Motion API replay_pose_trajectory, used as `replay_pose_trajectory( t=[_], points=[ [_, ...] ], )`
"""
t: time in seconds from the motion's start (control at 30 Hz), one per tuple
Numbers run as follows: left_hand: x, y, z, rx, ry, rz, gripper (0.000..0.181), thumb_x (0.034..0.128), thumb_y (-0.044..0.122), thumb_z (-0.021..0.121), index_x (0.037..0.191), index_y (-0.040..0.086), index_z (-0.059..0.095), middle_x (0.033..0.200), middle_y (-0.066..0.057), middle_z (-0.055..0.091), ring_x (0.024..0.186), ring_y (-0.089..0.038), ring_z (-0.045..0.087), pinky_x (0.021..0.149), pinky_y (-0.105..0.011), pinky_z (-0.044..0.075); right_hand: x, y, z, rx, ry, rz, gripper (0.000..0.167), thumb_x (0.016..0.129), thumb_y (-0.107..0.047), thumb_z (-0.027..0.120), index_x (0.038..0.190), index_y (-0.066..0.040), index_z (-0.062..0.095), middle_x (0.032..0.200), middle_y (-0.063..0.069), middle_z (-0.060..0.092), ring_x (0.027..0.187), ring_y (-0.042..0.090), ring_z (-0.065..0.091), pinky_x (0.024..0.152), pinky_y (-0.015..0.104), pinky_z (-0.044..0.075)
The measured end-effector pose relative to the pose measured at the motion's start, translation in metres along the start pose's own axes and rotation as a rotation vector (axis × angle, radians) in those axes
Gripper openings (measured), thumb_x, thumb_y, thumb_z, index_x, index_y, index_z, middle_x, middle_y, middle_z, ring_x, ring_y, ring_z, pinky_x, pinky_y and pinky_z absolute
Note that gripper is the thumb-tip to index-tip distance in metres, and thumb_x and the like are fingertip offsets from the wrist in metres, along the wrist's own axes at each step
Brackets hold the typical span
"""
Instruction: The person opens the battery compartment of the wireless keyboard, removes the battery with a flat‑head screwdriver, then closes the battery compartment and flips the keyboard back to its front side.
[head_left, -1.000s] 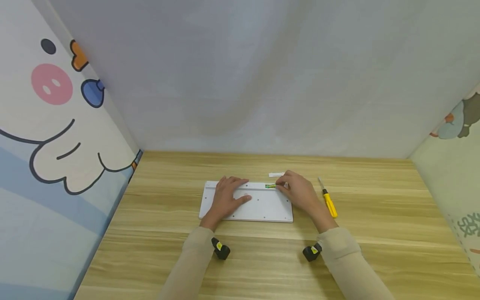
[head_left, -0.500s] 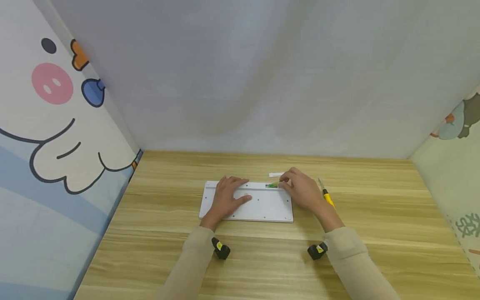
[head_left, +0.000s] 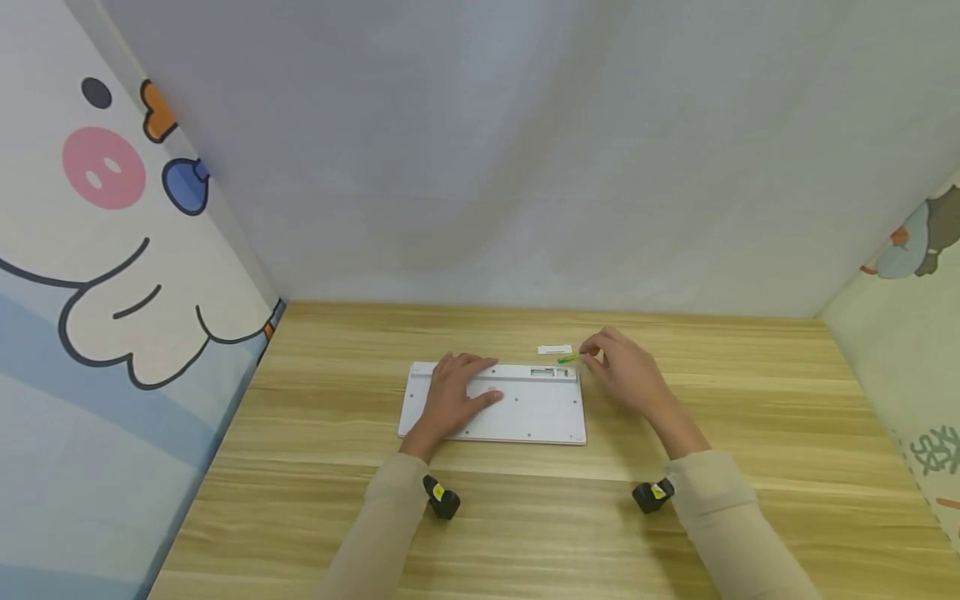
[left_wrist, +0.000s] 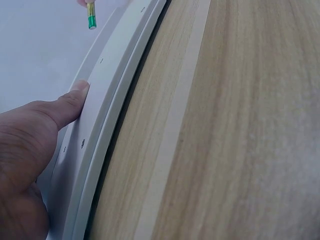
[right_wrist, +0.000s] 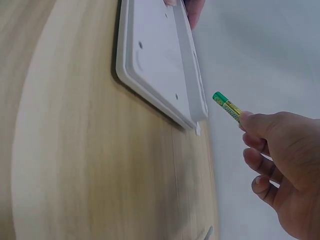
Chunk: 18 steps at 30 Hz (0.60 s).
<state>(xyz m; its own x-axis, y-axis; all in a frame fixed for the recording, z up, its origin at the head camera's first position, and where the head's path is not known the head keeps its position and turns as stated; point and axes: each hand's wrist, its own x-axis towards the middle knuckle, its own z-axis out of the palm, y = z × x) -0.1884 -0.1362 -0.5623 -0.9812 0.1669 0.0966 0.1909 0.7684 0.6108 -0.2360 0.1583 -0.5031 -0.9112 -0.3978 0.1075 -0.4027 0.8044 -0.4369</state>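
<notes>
A battery pinched in a right hand, near a white keyboard.
My head view shows the left hand spread on the keyboard; my left-wrist view, the battery beyond that hand; my right-wrist view, the battery gripped at one end.

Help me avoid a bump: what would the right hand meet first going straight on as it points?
Probably the white keyboard, at its back edge, battery leading; the right hand might pass over it, as depth is unclear.
</notes>
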Motion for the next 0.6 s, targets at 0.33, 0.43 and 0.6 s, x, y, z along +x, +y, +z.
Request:
replay_pose_trajectory(
  t=[0.33,0.43,0.6],
  points=[
    [0.0,0.001,-0.001,0.008,-0.009,-0.012,0.058,0.0905,0.041,0.075,0.143,0.022,0.059,0.139,-0.007,0.064,0.137,-0.028,0.054,0.135,-0.047,0.012,0.002,0.022,-0.01,-0.015,-0.013,0.048,0.021,0.103,-0.025,0.062,0.113,-0.008,0.07,0.111,0.01,0.067,0.085,0.023,0.06,0.071,0.038,0.054],
    [0.0,0.001,-0.001,0.01,-0.011,-0.011,0.058,0.0906,0.041,0.075,0.143,0.022,0.059,0.139,-0.007,0.063,0.137,-0.028,0.054,0.135,-0.047,0.013,0.002,0.028,-0.011,-0.011,-0.022,0.061,0.022,0.103,-0.024,0.061,0.113,-0.008,0.07,0.113,0.011,0.066,0.087,0.024,0.061,0.073,0.04,0.055],
    [-0.001,0.0,-0.001,0.008,-0.016,-0.012,0.058,0.0907,0.041,0.075,0.143,0.022,0.059,0.14,-0.007,0.063,0.137,-0.028,0.054,0.135,-0.046,0.012,0.002,0.036,-0.011,-0.024,-0.017,0.069,0.022,0.103,-0.024,0.061,0.113,-0.006,0.07,0.113,0.012,0.066,0.084,0.024,0.061,0.07,0.038,0.056]
  ],
)
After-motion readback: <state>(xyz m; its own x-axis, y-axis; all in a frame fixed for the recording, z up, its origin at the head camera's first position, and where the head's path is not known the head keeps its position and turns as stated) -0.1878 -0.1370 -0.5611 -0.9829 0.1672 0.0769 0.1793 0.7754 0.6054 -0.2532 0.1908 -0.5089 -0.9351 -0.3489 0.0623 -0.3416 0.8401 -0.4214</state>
